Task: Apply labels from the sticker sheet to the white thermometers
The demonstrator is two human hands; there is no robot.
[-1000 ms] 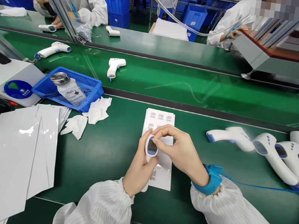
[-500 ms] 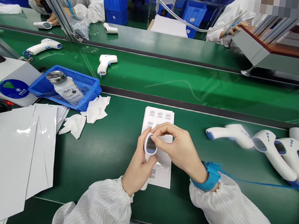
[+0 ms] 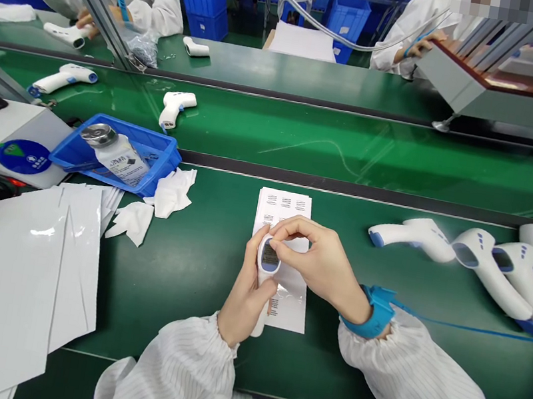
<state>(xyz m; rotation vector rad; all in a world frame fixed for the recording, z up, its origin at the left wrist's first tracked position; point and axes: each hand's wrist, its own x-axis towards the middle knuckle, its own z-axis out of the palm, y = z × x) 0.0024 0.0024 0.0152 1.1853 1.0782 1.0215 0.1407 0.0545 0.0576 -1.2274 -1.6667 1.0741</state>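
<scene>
Gripping a white device [image 3: 267, 267] near the surface's [image 3: 170, 299] front edge, the left hand [image 3: 245, 301] is steadying it, the right hand [image 3: 312, 257] pinching at its screen [image 3: 269, 258], risking smudges if the pinch slips.

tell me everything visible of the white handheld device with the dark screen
The white, plastic-looking handheld device has an oval head around a dark, blue-edged screen, with a slender handle pointing down in view. The bare left hand grips it around the neck; the right hand seems to touch the screen's upper right. It overlaps white printed paper sheets.
</scene>
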